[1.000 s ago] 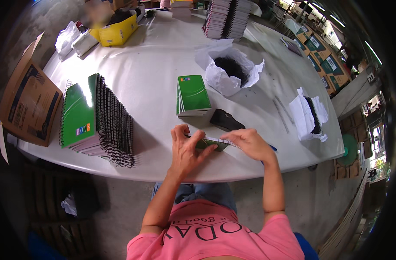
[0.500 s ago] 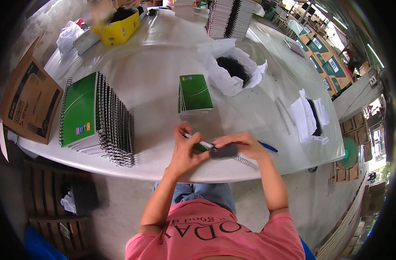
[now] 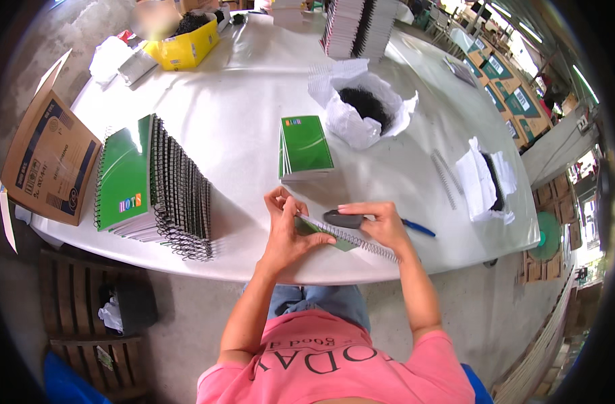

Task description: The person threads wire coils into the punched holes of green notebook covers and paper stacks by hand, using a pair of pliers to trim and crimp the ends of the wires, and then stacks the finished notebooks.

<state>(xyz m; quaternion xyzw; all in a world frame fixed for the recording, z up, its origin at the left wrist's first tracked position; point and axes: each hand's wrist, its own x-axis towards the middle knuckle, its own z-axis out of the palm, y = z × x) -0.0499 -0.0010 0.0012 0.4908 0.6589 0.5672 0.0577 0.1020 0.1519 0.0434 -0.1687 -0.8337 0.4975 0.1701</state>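
Note:
A small green notebook (image 3: 342, 244) stands on edge near the table's front, gripped between the thumb and fingers of my left hand (image 3: 285, 232). Along its upper edge runs a wire spiral coil (image 3: 381, 251), whose loose end sticks out to the right, under my right hand (image 3: 384, 227). That hand is closed on a dark, rounded hand tool (image 3: 343, 219), held just above the coil; its exact kind does not show. Beside my right hand lies a blue pen-like tool (image 3: 418, 228). Just beyond my hands sits a short stack of green notebooks (image 3: 306, 145).
A tall stack of spiral-bound green notebooks (image 3: 124, 175) stands left, beside a cardboard box (image 3: 48, 158). White paper wrapping (image 3: 351, 128) holds dark coils; a smaller wrapped bundle (image 3: 474, 182) lies right, near loose coils (image 3: 445, 178). Farther back are a yellow container (image 3: 186, 50) and stacked notebooks (image 3: 341, 30).
My right hand has lifted the dark tool slightly up from the notebook's edge, and more of the coil along that edge shows. My left hand keeps its hold.

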